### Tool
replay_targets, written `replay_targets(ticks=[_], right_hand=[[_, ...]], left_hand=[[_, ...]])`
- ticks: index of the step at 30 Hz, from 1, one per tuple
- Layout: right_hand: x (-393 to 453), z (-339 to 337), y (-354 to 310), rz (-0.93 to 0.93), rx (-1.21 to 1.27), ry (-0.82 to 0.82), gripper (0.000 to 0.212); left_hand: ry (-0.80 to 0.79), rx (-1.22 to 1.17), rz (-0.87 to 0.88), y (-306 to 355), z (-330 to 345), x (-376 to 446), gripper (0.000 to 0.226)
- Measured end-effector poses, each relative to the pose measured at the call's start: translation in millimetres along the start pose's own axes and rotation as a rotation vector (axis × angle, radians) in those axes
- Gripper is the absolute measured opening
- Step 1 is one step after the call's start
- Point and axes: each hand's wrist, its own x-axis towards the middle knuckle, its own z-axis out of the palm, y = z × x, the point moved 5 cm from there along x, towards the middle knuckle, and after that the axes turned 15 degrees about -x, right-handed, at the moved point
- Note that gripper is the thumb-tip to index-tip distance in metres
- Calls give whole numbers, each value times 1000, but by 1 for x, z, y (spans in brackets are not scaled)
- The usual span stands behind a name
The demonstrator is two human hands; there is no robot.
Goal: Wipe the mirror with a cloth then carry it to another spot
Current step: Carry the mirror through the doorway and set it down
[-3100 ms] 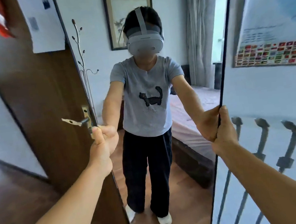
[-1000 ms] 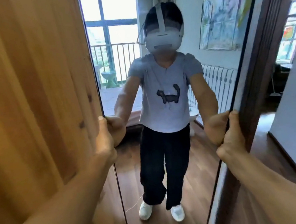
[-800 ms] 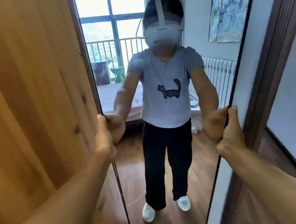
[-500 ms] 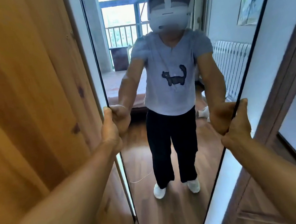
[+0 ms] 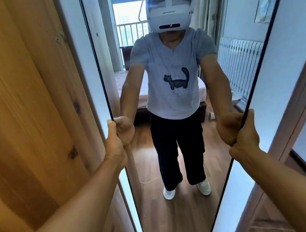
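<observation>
Home, bedroom area by the look of it: pine wardrobe point(image 5: 21, 113) on the left, brown door frame point(image 5: 302, 100) and white wall on the right. Mirror point(image 5: 181, 219) reflects a bed w/ pink cover, white radiator, curtains, wood floor, balcony door w/ railing, a picture on the wall

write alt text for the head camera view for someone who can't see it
Two bare hands hold a tall, dark-framed mirror upright, the left hand gripping its left edge and the right hand its right edge. A pale wooden panel stands close on the left, a brown door frame on the right.
</observation>
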Motion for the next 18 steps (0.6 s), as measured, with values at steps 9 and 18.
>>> replay_targets(ticks=[9,18], right_hand=[[15,-1,7,121,-192,219,55],[19,-13,5,172,-278,313,77]], left_hand=[[65,-20,-98,-12,-7,21,63],[-29,72,-132,-16,-4,23,68]])
